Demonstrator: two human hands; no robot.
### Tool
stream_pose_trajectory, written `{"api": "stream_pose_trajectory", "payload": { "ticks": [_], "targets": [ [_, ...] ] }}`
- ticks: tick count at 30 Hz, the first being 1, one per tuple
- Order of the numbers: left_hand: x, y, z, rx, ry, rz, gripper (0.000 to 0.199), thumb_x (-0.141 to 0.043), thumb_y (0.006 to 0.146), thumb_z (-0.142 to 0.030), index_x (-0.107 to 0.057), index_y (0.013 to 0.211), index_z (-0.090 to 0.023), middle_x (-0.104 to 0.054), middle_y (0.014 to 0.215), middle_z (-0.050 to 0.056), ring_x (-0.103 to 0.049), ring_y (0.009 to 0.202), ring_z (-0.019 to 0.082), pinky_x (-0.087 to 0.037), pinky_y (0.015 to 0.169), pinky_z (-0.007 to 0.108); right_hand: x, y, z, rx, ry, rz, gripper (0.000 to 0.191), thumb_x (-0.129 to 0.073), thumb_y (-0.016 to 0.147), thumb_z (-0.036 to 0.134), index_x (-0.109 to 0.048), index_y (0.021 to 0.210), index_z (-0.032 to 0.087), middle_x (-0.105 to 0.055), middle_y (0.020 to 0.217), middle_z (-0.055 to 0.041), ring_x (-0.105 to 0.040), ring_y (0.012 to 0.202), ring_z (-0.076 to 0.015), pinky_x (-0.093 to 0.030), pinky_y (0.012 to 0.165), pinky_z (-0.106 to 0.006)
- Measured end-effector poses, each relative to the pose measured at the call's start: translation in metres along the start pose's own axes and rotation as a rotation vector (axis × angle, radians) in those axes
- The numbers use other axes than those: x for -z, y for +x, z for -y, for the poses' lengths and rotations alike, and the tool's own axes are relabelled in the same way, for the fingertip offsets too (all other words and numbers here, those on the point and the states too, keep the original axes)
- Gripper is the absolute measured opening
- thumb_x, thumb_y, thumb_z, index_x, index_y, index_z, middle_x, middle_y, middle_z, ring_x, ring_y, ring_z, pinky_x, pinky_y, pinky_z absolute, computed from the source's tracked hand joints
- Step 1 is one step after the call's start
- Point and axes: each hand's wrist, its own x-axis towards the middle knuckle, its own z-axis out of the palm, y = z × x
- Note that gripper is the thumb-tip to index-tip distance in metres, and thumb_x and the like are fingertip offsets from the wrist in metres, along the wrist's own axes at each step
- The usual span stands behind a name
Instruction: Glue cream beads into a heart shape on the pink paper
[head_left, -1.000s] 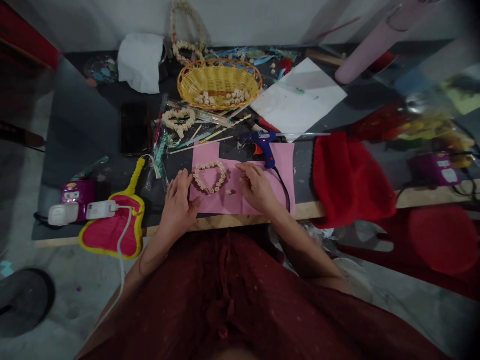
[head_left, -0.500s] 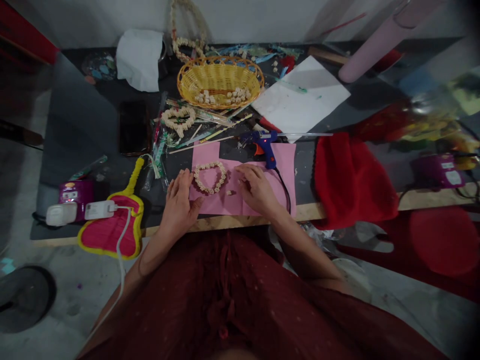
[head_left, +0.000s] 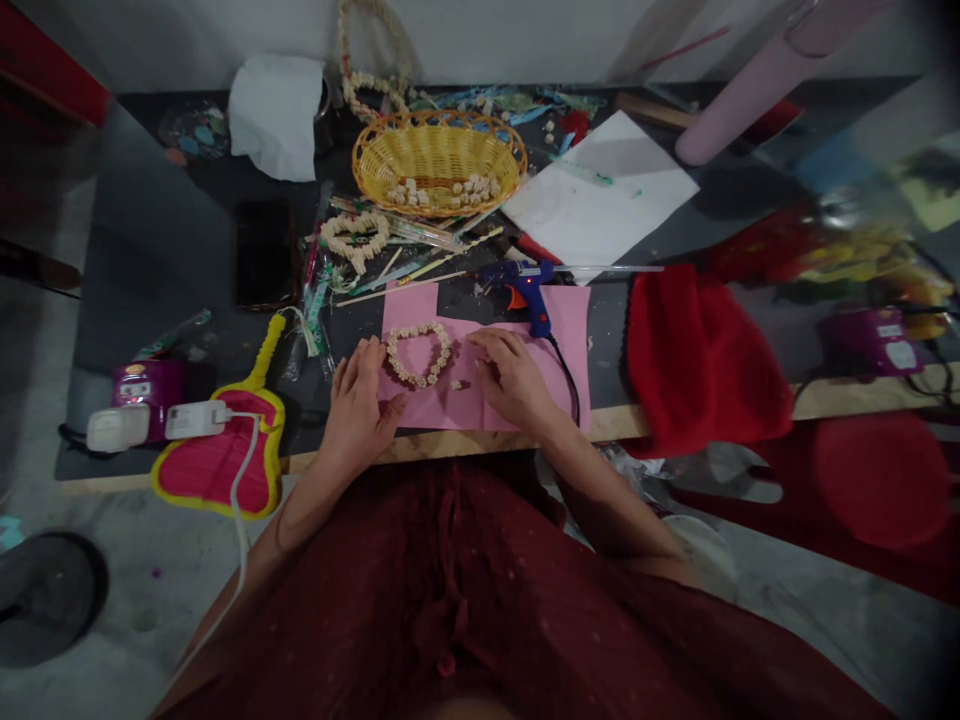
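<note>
A ring of small cream pieces (head_left: 443, 352) lies on pink paper (head_left: 427, 412) near the table's front edge. My left hand (head_left: 360, 400) rests at the paper's left edge beside the ring, fingers spread and holding nothing. To the right of the ring, my right hand (head_left: 515, 380) lies over the paper with its fingers apart and nothing visible in them. A small loose cream piece (head_left: 459, 385) sits between the ring and my right hand. The blue glue gun (head_left: 534, 300) lies just above my right hand, its black cord running down across the paper.
Behind stands a yellow wicker basket (head_left: 439, 150) with cream pieces. A phone (head_left: 264, 255), a heart-shaped cream ring (head_left: 355, 240) and thin sticks lie to the left and centre. White paper (head_left: 607, 200), red cloth (head_left: 675, 370) and a pink-and-yellow pouch (head_left: 225, 460) are around.
</note>
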Motion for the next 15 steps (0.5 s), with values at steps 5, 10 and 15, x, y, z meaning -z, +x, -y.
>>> {"api": "stream_pose_trajectory", "payload": {
  "ticks": [5,10,15],
  "targets": [
    [0.0003,-0.0002,0.0015,-0.008,-0.002,-0.005,0.083,-0.050,0.103,-0.059,-0.019,0.167,-0.016,-0.049,0.162,0.025,-0.037,0.158,0.039,-0.032,0.125,0.065,0.0023,-0.0005,0.0014,0.022,0.004,0.005,0.041,-0.048,0.094,0.011,-0.063,0.131,0.020,-0.069,0.128,-0.0164,-0.064,0.122,-0.0298,-0.056,0.106,-0.055],
    [-0.0007,0.0001,0.0027,0.012,-0.013,0.009,0.086,-0.055,0.101,-0.060,-0.022,0.167,-0.017,-0.048,0.163,0.024,-0.035,0.159,0.040,-0.030,0.126,0.065,0.0044,0.0000,0.0025,0.007,0.016,0.041,0.043,-0.048,0.094,0.011,-0.062,0.134,0.020,-0.068,0.130,-0.0168,-0.063,0.125,-0.0309,-0.055,0.109,-0.058],
    [0.0020,0.0009,0.0011,0.008,-0.014,-0.002,0.083,-0.053,0.101,-0.063,-0.028,0.165,-0.017,-0.047,0.164,0.023,-0.035,0.159,0.039,-0.031,0.127,0.063,0.0083,0.0005,0.0046,0.013,0.002,0.035,0.043,-0.047,0.093,0.009,-0.063,0.132,0.021,-0.068,0.131,-0.0162,-0.063,0.126,-0.0292,-0.056,0.109,-0.055]
  ]
}}
